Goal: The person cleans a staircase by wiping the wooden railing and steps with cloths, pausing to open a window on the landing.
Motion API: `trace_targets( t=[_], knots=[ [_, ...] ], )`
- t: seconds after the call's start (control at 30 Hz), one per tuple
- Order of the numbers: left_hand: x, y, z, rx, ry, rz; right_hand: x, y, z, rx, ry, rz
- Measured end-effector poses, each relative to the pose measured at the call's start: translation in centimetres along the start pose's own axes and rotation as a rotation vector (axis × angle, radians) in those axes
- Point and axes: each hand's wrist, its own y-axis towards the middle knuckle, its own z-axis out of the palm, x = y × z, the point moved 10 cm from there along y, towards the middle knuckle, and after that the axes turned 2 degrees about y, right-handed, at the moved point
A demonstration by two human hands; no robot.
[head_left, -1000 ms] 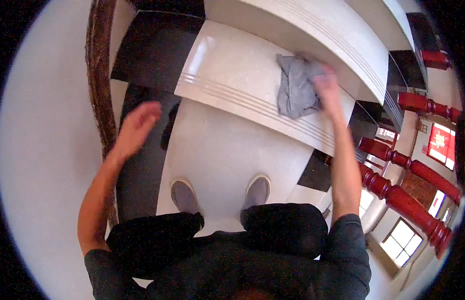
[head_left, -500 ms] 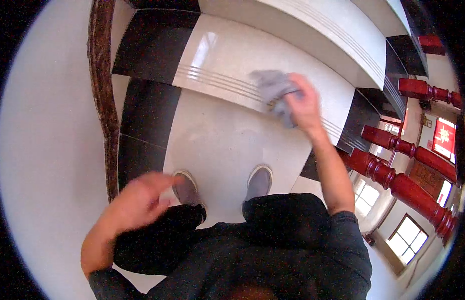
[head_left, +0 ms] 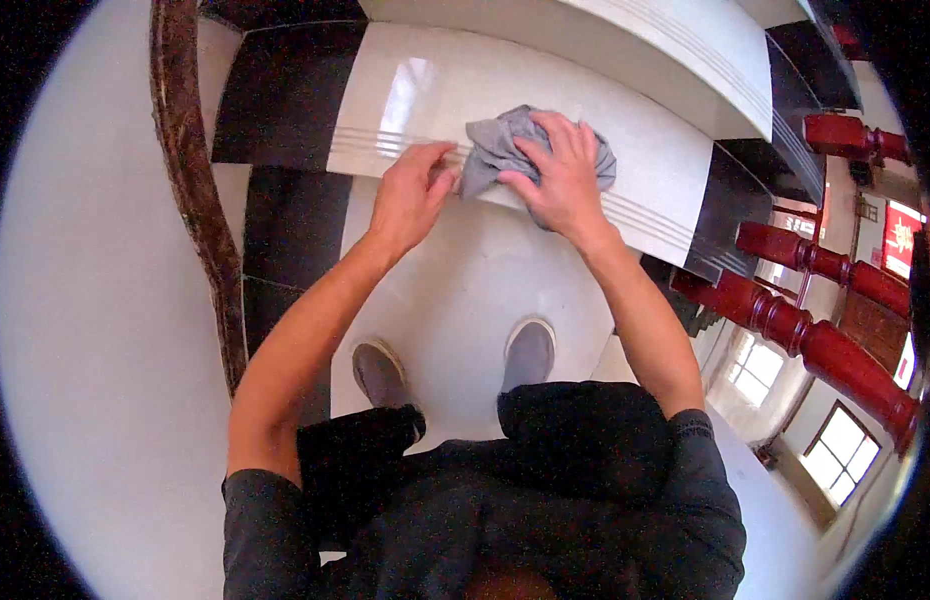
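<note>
A crumpled grey cloth [head_left: 495, 150] lies on the front part of a pale stone step [head_left: 645, 190], partly over its grooved edge. My right hand [head_left: 565, 175] rests on top of the cloth with its fingers spread, pressing it to the step. Just left of the cloth, my left hand [head_left: 415, 195] is at the step's edge, its fingers curved and thumb apart, with nothing visible in it. Whether its fingertips touch the cloth's left edge is hard to tell.
Higher steps rise beyond, with black side tiles [head_left: 285, 95]. A dark wooden trim [head_left: 190, 160] runs along the left wall. Red turned balusters [head_left: 785, 325] stand at the right. My two grey shoes [head_left: 530, 355] are on the lower pale surface.
The cloth went from lying farther right to being lifted, and now lies spread more to the left under my right hand. My left hand has moved up from near my knee to the step's edge.
</note>
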Motion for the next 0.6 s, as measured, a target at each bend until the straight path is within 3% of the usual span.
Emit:
trace_targets(
  t=[0.07,0.13,0.2,0.27,0.3,0.37,0.43,0.47,0.53,0.6],
  knots=[
    [0.0,0.2,-0.1,-0.078,-0.113,0.055,1.9,0.5,0.8,-0.042,-0.065,0.012],
    [1.1,-0.1,-2.8,-0.338,-0.003,0.136,4.0,0.2,3.8,0.029,-0.079,0.016],
    [3.8,0.8,-5.6,-0.351,0.057,0.072,8.2,-1.9,7.2,0.114,0.048,-0.266],
    [5.3,1.1,-8.9,-0.376,0.153,0.106,11.4,-4.3,7.4,0.275,0.375,-0.406],
    [6.2,1.2,-10.2,-0.342,0.173,0.073,11.8,-4.8,6.5,0.274,0.377,-0.413],
    [6.2,0.5,-11.6,-0.290,0.197,0.029,10.6,-5.3,4.6,0.346,0.669,-0.224],
    [7.1,-0.3,-10.4,-0.074,0.205,-0.165,6.4,-4.5,2.1,0.244,0.596,-0.006],
    [7.2,-0.7,-9.8,-0.070,0.202,-0.173,4.4,-3.8,-0.1,0.148,0.548,0.071],
    [6.6,-1.5,-7.9,-0.094,0.102,-0.084,2.3,-2.0,-3.1,0.066,0.495,0.147],
    [5.8,-1.2,-7.0,-0.135,0.231,0.010,1.2,0.1,-5.0,0.009,0.207,0.137]
  ],
)
